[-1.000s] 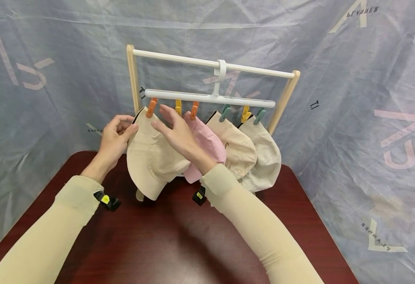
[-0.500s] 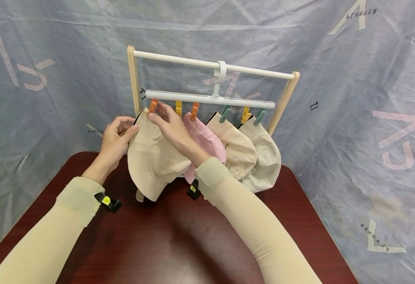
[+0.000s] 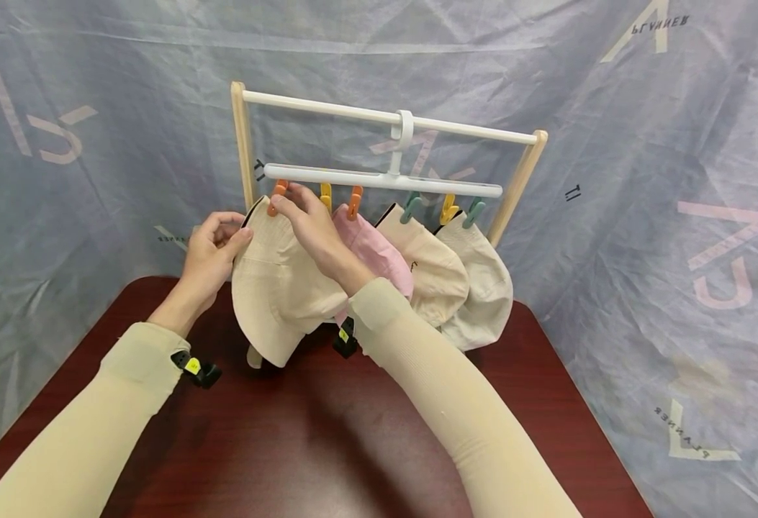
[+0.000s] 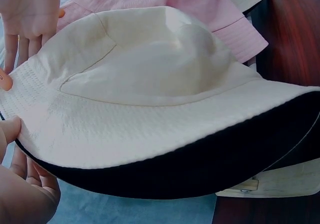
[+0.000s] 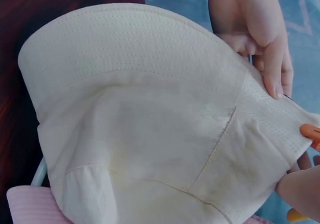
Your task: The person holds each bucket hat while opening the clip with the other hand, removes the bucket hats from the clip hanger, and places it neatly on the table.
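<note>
A cream bucket hat (image 3: 265, 284) with a dark lining hangs by its brim from an orange clothespin (image 3: 278, 198) at the left end of a white hanger (image 3: 327, 175). My left hand (image 3: 206, 248) pinches the brim's left edge, thumb on the cream side, as the left wrist view shows. My right hand (image 3: 317, 230) is at the clothespin, its thumb against the front and its fingers reaching behind. From the left wrist, the right-hand fingers (image 4: 25, 44) show partly behind the hat. A pink hat (image 3: 372, 248) hangs just right of it, partly covered by my right hand.
Two more cream hats, one mid-hanger (image 3: 430, 266) and one far right (image 3: 482, 288), hang from green and yellow clothespins. The hanger hooks over a white rail (image 3: 327, 108) on a wooden-sided rack (image 3: 241, 137). Below is a dark red table (image 3: 275, 439); grey printed fabric (image 3: 126, 144) surrounds it.
My right hand has moved left and closed in on the orange clothespin, thumb now over its side. The left hand keeps its pinch on the brim; the hats have barely moved.
</note>
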A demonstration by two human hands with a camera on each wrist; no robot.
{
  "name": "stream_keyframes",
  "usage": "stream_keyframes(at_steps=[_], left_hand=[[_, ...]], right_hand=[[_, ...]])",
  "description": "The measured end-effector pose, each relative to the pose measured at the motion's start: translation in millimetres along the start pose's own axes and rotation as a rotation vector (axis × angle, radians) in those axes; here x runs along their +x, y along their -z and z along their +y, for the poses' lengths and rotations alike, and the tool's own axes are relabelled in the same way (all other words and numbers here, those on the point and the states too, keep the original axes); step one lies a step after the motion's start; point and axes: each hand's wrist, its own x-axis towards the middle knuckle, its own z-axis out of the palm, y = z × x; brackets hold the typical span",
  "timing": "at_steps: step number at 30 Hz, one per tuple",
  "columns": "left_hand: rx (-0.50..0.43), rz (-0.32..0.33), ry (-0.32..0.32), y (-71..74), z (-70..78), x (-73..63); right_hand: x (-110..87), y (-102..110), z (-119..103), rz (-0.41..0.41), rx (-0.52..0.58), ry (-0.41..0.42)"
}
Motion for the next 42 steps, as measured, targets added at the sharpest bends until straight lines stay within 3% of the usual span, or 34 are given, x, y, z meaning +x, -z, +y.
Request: stream_keyframes(at_steps=[14, 25, 34, 42], left_hand=[[0.002, 0.011, -0.024, -1.2, -1.7, -1.1], [-0.02, 0.007, -0.015, -0.3, -0.5, -1.7], [-0.029, 0.013, -0.021, -3.0, 1.5, -5.0], [-0.013, 0.016, -0.019, -4.9, 1.5, -6.5]], right_hand=[[10.3, -1, 5, 0.011, 0.198, -0.004], [12.2, -5, 2, 0.031, 0.191, 0.008], [12.9, -5, 0, 0.058, 0.131, 0.075], [12.3, -6, -2, 0.097, 0.116, 0.044]])
